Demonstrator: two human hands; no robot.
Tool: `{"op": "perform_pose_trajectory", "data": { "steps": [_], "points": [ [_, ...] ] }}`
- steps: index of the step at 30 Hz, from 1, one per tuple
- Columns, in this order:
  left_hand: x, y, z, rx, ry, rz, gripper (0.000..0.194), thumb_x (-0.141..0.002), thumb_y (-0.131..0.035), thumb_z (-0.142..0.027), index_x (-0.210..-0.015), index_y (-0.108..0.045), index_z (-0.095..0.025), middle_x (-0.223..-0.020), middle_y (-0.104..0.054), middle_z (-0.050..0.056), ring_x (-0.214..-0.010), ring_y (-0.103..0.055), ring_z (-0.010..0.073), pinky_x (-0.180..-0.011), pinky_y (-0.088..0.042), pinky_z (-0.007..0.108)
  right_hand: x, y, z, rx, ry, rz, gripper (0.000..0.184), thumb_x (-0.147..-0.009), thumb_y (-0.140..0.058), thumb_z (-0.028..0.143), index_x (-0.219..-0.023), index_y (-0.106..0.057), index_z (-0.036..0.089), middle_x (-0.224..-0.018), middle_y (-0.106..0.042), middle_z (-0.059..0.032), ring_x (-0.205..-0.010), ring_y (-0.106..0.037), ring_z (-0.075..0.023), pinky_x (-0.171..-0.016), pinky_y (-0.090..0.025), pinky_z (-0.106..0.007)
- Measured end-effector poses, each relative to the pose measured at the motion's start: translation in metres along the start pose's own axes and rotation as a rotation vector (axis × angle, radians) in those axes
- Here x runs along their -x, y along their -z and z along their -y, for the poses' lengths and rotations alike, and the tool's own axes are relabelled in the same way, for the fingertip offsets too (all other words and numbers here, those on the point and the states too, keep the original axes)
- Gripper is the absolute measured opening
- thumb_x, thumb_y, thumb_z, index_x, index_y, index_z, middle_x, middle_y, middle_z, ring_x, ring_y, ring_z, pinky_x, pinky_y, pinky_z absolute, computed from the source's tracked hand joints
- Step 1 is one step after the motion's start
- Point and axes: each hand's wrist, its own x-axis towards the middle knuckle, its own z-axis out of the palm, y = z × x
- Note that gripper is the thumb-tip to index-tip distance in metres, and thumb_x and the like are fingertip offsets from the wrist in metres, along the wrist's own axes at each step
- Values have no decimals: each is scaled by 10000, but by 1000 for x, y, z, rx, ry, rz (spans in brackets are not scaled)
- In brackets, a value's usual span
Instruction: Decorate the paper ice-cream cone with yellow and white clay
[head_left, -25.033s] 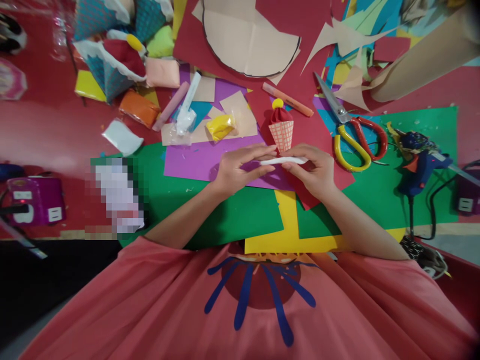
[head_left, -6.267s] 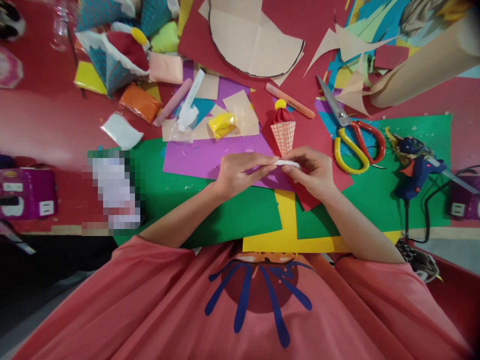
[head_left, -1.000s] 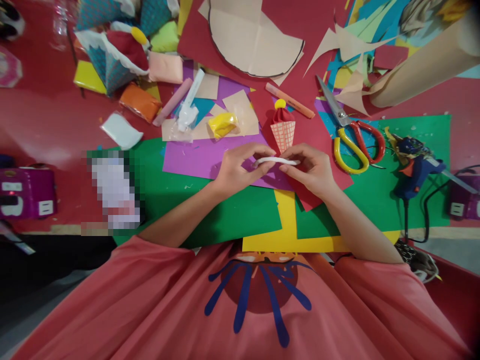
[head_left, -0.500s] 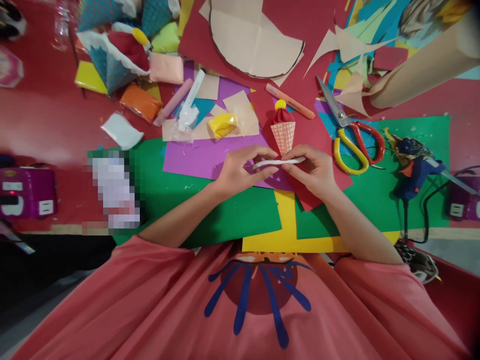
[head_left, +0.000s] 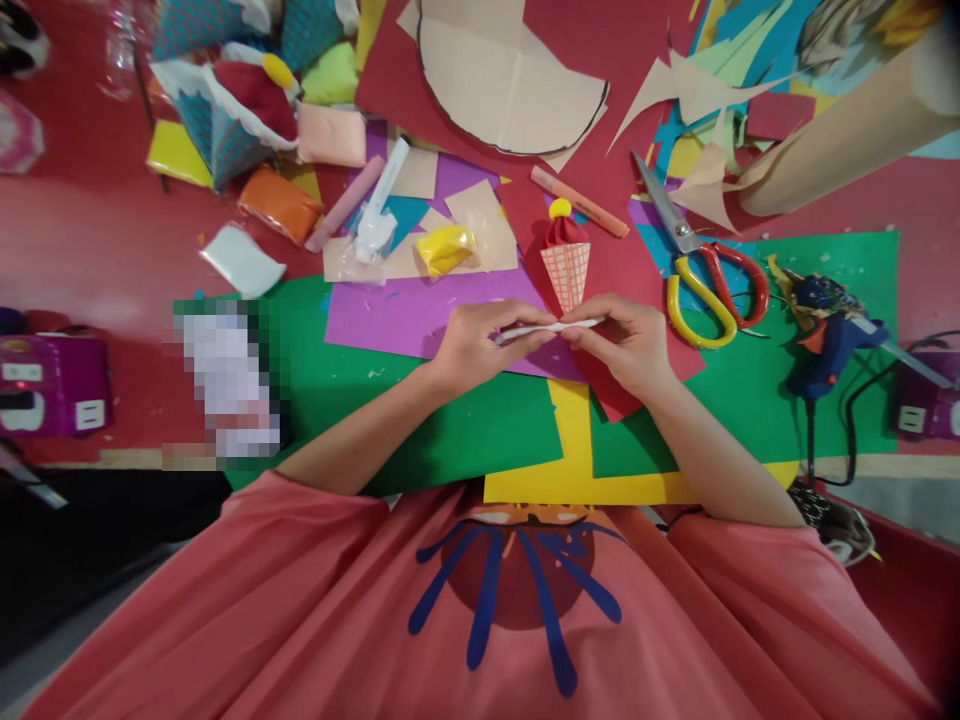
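A thin white strip, soft-looking like modelling clay (head_left: 517, 331), stretches between my two hands above the coloured paper. My left hand (head_left: 480, 345) pinches it near its middle with thumb and fingertips. From the other side my right hand (head_left: 622, 340) pinches it too, and the fingertips of both hands nearly meet. Just beyond them lies a small paper ice-cream cone (head_left: 566, 270) with an orange grid, a red swirl and a yellow ball on top. An orange marker (head_left: 580, 201) rests behind the cone. An opened yellow clay packet (head_left: 447, 250) lies beyond my left hand.
Scissors (head_left: 694, 265) with yellow and red handles lie to the right, and a blue glue gun (head_left: 832, 350) is farther right. Clay packets and larger blue cones (head_left: 232, 125) crowd the back left. A brown paper roll (head_left: 847, 130) stands out at back right. Green sheets (head_left: 420, 420) lie in front.
The white strip has shifted slightly left and now lies straighter, with less of it showing past my right fingertips. Both hands stay nearly in place, their fingertips a bit closer together.
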Motion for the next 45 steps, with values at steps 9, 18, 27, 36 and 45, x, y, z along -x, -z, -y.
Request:
{"op": "perform_pose_trajectory", "data": {
  "steps": [9,18,27,36,45],
  "points": [
    [1,1,1,-31,44,44,196,-836,-701,-314,-955,-723,-160,-879,-777,38,-704,-710,84,-619,-520,127,1,-1,-1,27,57,-16,61,-820,-713,262,-875,-721,237,-819,-748,22,-751,-698,-107,-669,-556,-223],
    [0,1,-1,-78,17,-40,166,-851,-685,-305,-879,-727,-147,-786,-769,17,-581,-663,47,-538,-484,101,1,0,-1,-45,66,-68,167,-798,-738,238,-960,-711,272,-850,-727,44,-737,-684,-80,-663,-555,-194],
    [1,1,1,-76,-60,-58,121,-860,-676,-274,-866,-720,-161,-783,-768,20,-638,-693,73,-579,-515,132,2,-2,1,-38,42,-68,135,-803,-732,264,-937,-719,265,-851,-745,37,-750,-706,-100,-670,-587,-223],
    [0,0,1,-16,-35,-45,127,-828,-708,-249,-912,-712,-154,-828,-766,35,-665,-684,70,-565,-482,121,2,-3,0,0,64,-96,59,-822,-714,289,-876,-721,265,-822,-742,33,-750,-702,-108,-683,-592,-237],
    [1,1,1,-21,-18,-10,134,-864,-672,-288,-898,-734,-174,-800,-767,31,-642,-685,75,-565,-493,143,2,-1,0,-41,-3,-12,296,-789,-735,383,-1058,-693,264,-938,-746,8,-817,-712,-123,-717,-597,-250]
  ]
}}
